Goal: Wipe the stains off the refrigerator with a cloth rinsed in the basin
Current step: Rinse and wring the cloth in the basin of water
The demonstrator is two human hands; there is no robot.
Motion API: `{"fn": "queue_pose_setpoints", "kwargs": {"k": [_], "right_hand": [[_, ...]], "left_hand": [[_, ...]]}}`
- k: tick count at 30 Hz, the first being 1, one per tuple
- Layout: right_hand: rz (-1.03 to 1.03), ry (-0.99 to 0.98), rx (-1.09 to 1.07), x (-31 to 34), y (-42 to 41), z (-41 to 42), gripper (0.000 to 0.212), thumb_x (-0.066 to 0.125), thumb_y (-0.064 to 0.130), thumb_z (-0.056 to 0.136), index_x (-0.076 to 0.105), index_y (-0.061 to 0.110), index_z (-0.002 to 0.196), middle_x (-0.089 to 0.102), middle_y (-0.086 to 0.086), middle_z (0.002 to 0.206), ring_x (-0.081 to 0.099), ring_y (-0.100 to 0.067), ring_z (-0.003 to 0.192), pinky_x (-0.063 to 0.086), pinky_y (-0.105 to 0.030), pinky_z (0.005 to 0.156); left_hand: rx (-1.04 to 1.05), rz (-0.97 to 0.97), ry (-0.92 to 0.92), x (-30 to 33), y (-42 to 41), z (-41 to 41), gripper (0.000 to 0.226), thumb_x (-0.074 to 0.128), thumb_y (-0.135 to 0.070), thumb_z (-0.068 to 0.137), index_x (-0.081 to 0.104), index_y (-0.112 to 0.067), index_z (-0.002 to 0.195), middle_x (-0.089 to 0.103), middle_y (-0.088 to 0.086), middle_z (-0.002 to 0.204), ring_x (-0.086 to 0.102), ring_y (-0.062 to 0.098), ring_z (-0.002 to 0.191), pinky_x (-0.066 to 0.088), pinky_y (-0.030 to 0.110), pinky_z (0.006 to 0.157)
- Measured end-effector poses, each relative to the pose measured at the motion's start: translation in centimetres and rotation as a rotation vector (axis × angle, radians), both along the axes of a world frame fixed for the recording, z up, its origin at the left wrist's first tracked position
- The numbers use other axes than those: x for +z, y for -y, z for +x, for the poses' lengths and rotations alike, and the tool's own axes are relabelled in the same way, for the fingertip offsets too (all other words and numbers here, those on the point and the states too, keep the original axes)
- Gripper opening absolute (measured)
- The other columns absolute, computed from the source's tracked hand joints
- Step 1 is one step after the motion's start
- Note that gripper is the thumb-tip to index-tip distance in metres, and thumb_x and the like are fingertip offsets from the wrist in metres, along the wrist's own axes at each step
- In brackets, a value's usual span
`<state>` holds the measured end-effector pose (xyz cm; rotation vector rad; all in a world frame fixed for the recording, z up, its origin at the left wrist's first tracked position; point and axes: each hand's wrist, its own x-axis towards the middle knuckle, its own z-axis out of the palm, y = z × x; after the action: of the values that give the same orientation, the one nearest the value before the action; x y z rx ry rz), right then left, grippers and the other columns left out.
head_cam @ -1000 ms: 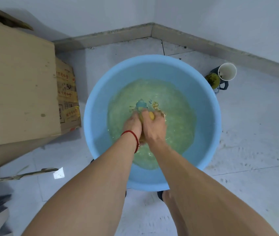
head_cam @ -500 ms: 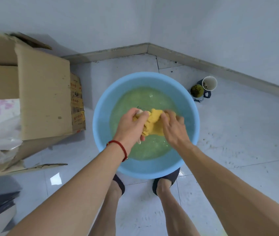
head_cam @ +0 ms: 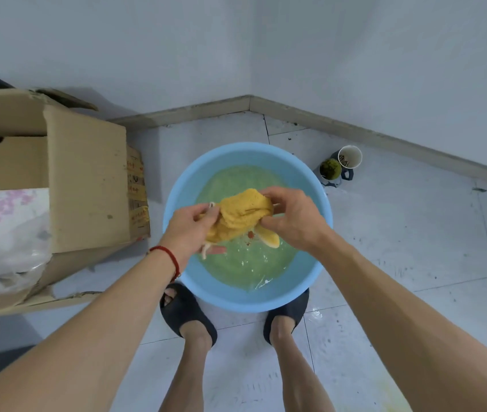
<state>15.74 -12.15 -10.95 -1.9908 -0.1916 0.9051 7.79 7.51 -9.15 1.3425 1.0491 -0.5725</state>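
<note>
Wringing the yellow cloth over the blue basin

I held the yellow cloth (head_cam: 243,214) bunched between my two hands, above the greenish water and inside the rim of the blue basin (head_cam: 174,233) that sat on the floor just ahead of my slippers. Its long axis ran across me, left to right, with a loose tail hanging toward the water under my right hand (head_cam: 294,221). My left hand (head_cam: 190,226) gripped the left end, fingers (head_cam: 211,214) curled and pinching the fabric; my right hand was clenched over the right end, thumb beneath. Both hands were equally near, one at each end, so I judged a twist in opposite directions would squeeze it out. The refrigerator was not in view.
</note>
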Motion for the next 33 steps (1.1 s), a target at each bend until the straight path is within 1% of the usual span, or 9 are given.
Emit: {"fn": "queue_pose_setpoints", "kwargs": {"k": [4,7,11,15,19,21,24,27,33], "right_hand": [[0.174,-0.231,-0.089,1.5,0.4,1.1,0.04,0.065,-0.01,0.081,0.072,0.021,0.107,0.074,-0.006,0.107,0.075,-0.03,0.095,0.061,-0.053,0.092],[0.297,-0.418,-0.091,2.8,0.5,1.6,0.048,0.061,-0.018,0.086,0.06,0.01,0.126,0.07,-0.02,0.121,0.072,-0.041,0.105,0.056,-0.061,0.097],[0.491,-0.615,-0.039,4.1,2.2,2.6,0.035,0.053,-0.009,0.09,0.058,0.001,0.123,0.066,-0.024,0.123,0.067,-0.044,0.11,0.056,-0.051,0.101],[0.506,-0.743,-0.363,3.4,2.9,1.5,0.044,0.055,0.052,0.091,0.063,0.01,0.081,0.061,-0.01,0.082,0.063,-0.02,0.074,0.048,-0.036,0.071],[0.623,-1.334,-0.032,1.7,2.0,-1.6,0.111,0.055,0.087,0.074,0.048,0.007,0.152,0.056,-0.027,0.143,0.063,-0.044,0.123,0.063,-0.05,0.08],[0.553,-1.237,0.088,1.6,1.5,-1.5,0.109,0.069,0.077,0.075,0.043,0.003,0.151,0.066,-0.022,0.124,0.072,-0.024,0.088,0.06,-0.023,0.058],[0.228,-0.813,0.189,1.6,0.5,-0.6,0.049,0.079,0.035,0.089,0.059,-0.004,0.112,0.056,-0.013,0.077,0.043,-0.021,0.051,0.037,-0.017,0.044],[-0.261,-0.282,0.449,0.9,-1.4,-0.4,0.015,0.071,0.019,0.086,0.059,0.011,0.084,0.055,-0.001,0.064,0.051,-0.023,0.059,0.041,-0.024,0.051],[-0.471,0.23,0.768,-1.3,-1.3,-1.1,0.03,0.068,0.014,0.089,0.056,0.012,0.117,0.063,-0.009,0.097,0.064,-0.036,0.09,0.044,-0.036,0.07]], "left_hand": [[-0.207,-0.38,0.084,-0.6,0.9,-0.9,0.065,0.061,-0.014,0.086,0.048,-0.027,0.149,0.059,-0.005,0.142,0.065,0.024,0.118,0.057,0.059,0.092],[-0.451,-0.189,0.263,-0.8,2.4,-0.4,0.118,0.076,-0.001,0.077,0.005,-0.052,0.157,0.051,-0.011,0.142,0.066,0.019,0.116,0.06,0.047,0.091],[-0.467,0.022,0.352,-0.9,2.8,1.3,0.058,0.08,0.001,0.073,0.061,-0.024,0.122,0.072,0.016,0.103,0.073,0.033,0.09,0.061,0.055,0.079],[-0.925,0.475,0.896,1.0,2.8,3.2,0.016,0.072,-0.006,0.076,0.061,-0.01,0.087,0.056,0.004,0.077,0.054,0.023,0.068,0.047,0.035,0.059],[-1.233,0.872,1.142,1.1,2.2,4.4,0.026,0.061,-0.011,0.079,0.051,-0.018,0.102,0.046,0.005,0.083,0.042,0.021,0.063,0.033,0.029,0.047],[-1.348,0.922,1.103,-0.2,1.0,4.4,0.043,0.072,-0.01,0.068,0.05,-0.019,0.104,0.048,0.006,0.082,0.041,0.022,0.058,0.03,0.027,0.043],[-1.441,0.942,0.904,-1.7,0.4,4.6,0.041,0.076,-0.007,0.063,0.058,-0.018,0.098,0.05,0.001,0.076,0.036,0.022,0.054,0.023,0.024,0.046],[-1.577,0.866,0.486,-2.1,1.5,4.5,0.011,0.062,-0.016,0.082,0.057,-0.024,0.088,0.052,-0.004,0.077,0.054,0.027,0.07,0.034,0.031,0.056],[-1.316,0.342,-0.118,-3.3,3.8,4.5,0.018,0.069,-0.017,0.079,0.056,-0.013,0.067,0.055,0.005,0.06,0.053,0.023,0.051,0.042,0.026,0.047]]}}
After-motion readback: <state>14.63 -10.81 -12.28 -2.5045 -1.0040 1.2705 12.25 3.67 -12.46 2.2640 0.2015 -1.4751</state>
